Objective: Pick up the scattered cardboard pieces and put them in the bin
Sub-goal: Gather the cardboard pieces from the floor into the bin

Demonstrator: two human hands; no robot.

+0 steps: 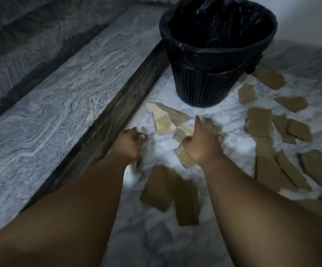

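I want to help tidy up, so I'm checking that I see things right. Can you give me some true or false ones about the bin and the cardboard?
1. The bin has a black bag in it. True.
2. The bin has tipped over. False: it stands upright.
3. Lots of cardboard pieces lie on the floor. True.
4. Both hands are inside the bin. False: the left hand and the right hand are down by the floor, in front of the bin.
5. All the pieces are on one side of the arms. False: some lie between the arms and many more lie to the right.
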